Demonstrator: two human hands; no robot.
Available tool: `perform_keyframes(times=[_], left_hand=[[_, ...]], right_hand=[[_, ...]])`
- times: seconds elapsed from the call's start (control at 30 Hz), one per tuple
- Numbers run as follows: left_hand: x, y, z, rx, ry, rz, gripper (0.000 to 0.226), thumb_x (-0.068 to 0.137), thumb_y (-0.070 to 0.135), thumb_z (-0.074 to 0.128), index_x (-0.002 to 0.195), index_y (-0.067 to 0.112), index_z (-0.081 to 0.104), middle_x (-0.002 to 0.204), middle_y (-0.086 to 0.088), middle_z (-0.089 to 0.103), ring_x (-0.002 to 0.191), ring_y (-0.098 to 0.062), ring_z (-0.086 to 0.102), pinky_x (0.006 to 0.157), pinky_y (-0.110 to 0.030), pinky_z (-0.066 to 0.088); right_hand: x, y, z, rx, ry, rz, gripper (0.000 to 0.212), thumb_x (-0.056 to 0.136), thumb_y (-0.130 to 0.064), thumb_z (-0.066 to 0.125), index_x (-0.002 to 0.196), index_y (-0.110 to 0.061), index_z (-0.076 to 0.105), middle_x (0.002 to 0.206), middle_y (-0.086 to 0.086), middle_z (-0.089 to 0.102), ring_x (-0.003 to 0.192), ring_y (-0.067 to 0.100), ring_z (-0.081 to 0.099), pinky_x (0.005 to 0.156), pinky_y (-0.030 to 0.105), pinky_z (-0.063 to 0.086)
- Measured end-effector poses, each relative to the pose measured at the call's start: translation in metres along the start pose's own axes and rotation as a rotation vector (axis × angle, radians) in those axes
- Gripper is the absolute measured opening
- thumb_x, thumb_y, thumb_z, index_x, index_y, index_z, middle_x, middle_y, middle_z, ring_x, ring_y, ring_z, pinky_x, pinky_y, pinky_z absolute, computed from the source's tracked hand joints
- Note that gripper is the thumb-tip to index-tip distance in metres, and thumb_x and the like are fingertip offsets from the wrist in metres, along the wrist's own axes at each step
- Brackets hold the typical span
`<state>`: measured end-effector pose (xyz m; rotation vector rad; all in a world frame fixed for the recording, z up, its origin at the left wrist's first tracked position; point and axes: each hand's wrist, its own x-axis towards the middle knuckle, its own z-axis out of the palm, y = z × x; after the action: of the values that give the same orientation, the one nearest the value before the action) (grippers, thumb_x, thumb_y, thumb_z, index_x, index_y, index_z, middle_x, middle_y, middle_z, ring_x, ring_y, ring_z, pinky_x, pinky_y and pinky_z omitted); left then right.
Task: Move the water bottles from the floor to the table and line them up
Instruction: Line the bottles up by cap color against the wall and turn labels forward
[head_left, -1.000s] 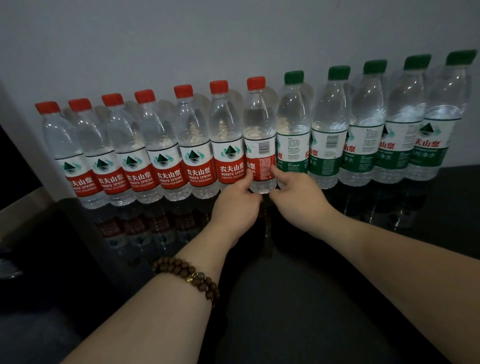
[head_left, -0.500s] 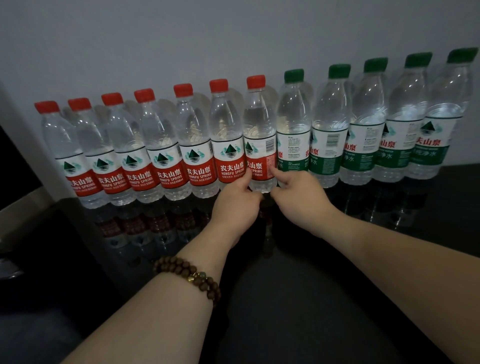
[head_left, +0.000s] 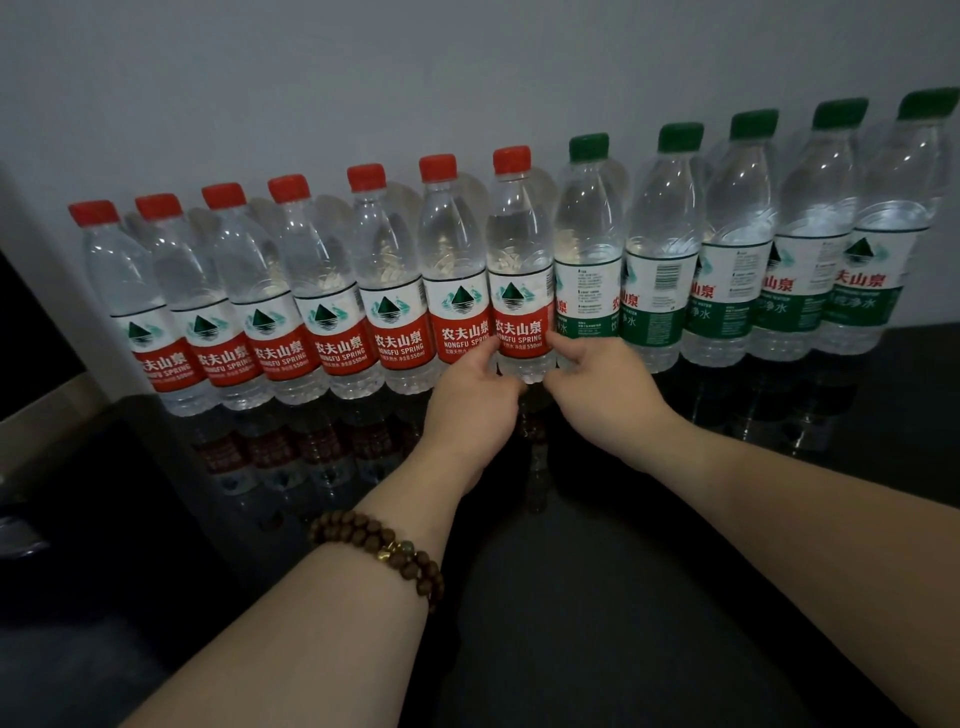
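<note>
Left hand and right hand pinch the rightmost red-capped clear plastic water bottle. Far side of the grip — hidden.

Dim light, glossy table reflections, bowed edges, source perhaps overhead

**Single view.** Wide-angle camera worn on the person's head, facing forward and down across a glossy black tabletop toward a plain pale grey wall. A row of clear plastic water bottles with red and green caps spans the frame, near enough for label print to be read; its end bottles lean outward. Left hand and right hand meet mid-frame, gripping the rightmost red-capped bottle.
</note>
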<state>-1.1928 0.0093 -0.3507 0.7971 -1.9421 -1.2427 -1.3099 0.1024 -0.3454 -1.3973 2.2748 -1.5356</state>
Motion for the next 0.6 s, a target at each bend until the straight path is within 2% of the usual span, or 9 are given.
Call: perform_keyframes(times=[0.07, 0.17, 0.23, 0.33, 0.43, 0.53, 0.6], left_hand=[[0.0004, -0.0003, 0.0011, 0.049, -0.047, 0.030, 0.064, 0.088, 0.024, 0.066, 0.147, 0.043, 0.051, 0.107, 0.023, 0.068, 0.106, -0.006, 0.065, 0.096, -0.034, 0.053], [0.0037, -0.0023, 0.0006, 0.085, -0.031, 0.007, 0.068, 0.088, 0.020, 0.067, 0.150, 0.041, 0.048, 0.094, 0.027, 0.060, 0.107, -0.008, 0.063, 0.104, -0.041, 0.052], [0.0045, -0.0040, 0.0007, 0.085, -0.015, 0.000, 0.065, 0.089, 0.018, 0.067, 0.148, 0.038, 0.051, 0.093, 0.030, 0.060, 0.105, -0.007, 0.063, 0.103, -0.041, 0.053], [0.0039, -0.0051, 0.0014, 0.077, 0.002, 0.016, 0.060, 0.088, 0.019, 0.067, 0.145, 0.035, 0.056, 0.106, 0.034, 0.061, 0.102, 0.002, 0.061, 0.099, -0.032, 0.053], [0.0039, -0.0058, 0.0016, 0.066, 0.010, 0.016, 0.059, 0.086, 0.019, 0.066, 0.142, 0.034, 0.058, 0.126, 0.025, 0.064, 0.107, 0.000, 0.062, 0.099, -0.032, 0.053], [0.0027, -0.0061, 0.0026, 0.041, 0.023, 0.011, 0.057, 0.084, 0.019, 0.066, 0.139, 0.034, 0.061, 0.128, 0.022, 0.064, 0.111, -0.004, 0.062, 0.100, -0.033, 0.053], [0.0024, -0.0059, 0.0030, 0.016, 0.041, 0.011, 0.056, 0.084, 0.020, 0.067, 0.138, 0.034, 0.062, 0.121, 0.023, 0.067, 0.101, 0.001, 0.065, 0.091, -0.027, 0.055]], right_hand=[[-0.0002, -0.0006, 0.0004, -0.023, -0.040, -0.013, 0.056, 0.087, -0.015, 0.060, 0.140, -0.031, 0.062, 0.101, -0.016, 0.066, 0.089, 0.008, 0.065, 0.077, 0.021, 0.051], [0.0017, 0.0010, 0.0002, -0.072, -0.083, -0.010, 0.058, 0.086, -0.019, 0.059, 0.142, -0.035, 0.059, 0.089, -0.014, 0.069, 0.080, 0.007, 0.064, 0.069, 0.022, 0.049], [0.0029, 0.0020, -0.0005, -0.086, -0.091, -0.016, 0.056, 0.085, -0.018, 0.059, 0.138, -0.036, 0.060, 0.083, -0.015, 0.066, 0.078, 0.005, 0.062, 0.066, 0.018, 0.047], [0.0044, 0.0021, -0.0011, -0.098, -0.105, -0.026, 0.057, 0.085, -0.017, 0.058, 0.137, -0.038, 0.058, 0.081, -0.018, 0.061, 0.077, 0.003, 0.058, 0.061, 0.014, 0.040], [0.0052, 0.0009, -0.0010, -0.126, -0.122, -0.022, 0.059, 0.086, -0.018, 0.058, 0.142, -0.036, 0.053, 0.085, -0.017, 0.060, 0.083, 0.012, 0.060, 0.064, 0.020, 0.042], [0.0040, -0.0005, -0.0016, -0.131, -0.139, -0.022, 0.059, 0.086, -0.017, 0.059, 0.142, -0.036, 0.052, 0.091, -0.014, 0.063, 0.090, 0.017, 0.062, 0.068, 0.024, 0.043], [0.0023, -0.0006, -0.0019, -0.093, -0.131, -0.023, 0.057, 0.087, -0.016, 0.059, 0.141, -0.036, 0.055, 0.090, -0.017, 0.066, 0.082, 0.009, 0.063, 0.061, 0.015, 0.040]])
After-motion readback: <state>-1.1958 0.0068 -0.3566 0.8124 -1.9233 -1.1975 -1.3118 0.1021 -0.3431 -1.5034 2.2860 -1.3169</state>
